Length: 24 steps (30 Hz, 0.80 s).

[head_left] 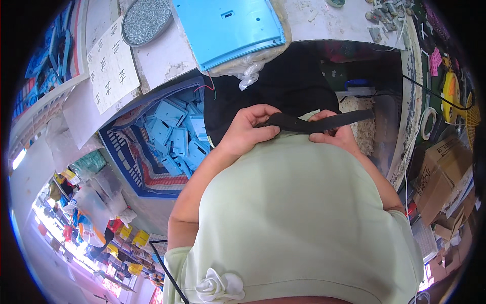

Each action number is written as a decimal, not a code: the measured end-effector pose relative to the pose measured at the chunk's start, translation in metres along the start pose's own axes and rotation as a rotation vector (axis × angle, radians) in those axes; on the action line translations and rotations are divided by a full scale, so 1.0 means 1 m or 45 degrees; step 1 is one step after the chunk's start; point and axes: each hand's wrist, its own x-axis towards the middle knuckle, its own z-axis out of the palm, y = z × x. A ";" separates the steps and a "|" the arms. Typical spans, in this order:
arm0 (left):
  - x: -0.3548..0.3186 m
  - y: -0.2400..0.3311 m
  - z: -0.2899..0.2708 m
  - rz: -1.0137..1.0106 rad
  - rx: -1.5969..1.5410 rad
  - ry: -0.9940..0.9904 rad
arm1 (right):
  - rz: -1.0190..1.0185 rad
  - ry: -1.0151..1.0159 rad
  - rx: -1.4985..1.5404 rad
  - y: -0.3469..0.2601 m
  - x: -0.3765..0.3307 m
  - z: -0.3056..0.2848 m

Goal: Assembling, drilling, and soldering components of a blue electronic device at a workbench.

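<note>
In front of my waist, against my pale green top, I hold a black strap [298, 123] with both hands. My left hand [248, 129] pinches its left part between thumb and fingers. My right hand [336, 133] is closed on it farther right, and its loose end sticks out past that hand. Black cloth [268, 96] hangs over my lap just beyond the strap. On the worktable ahead, a light blue plastic panel [233, 38] rests on a pad wrapped in clear plastic [253, 65]; neither hand touches it.
A round dish of small metal screws [147, 23] and a handwritten sheet [112, 68] are on the table's left. Below stands a blue crate [124, 164] filled with blue plastic parts [174, 137]. Small parts [387, 15] lie at the far right; cardboard boxes [440, 172] stand beside me.
</note>
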 end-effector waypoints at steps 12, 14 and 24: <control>0.001 0.005 -0.003 -0.097 0.023 -0.190 | 0.068 -0.019 0.036 0.000 0.002 0.003; 0.002 0.002 0.000 -0.032 0.191 -0.148 | 0.069 -0.028 0.030 0.001 0.002 0.002; 0.004 0.003 0.009 0.084 0.207 -0.117 | 0.072 -0.079 -0.022 -0.003 0.003 0.007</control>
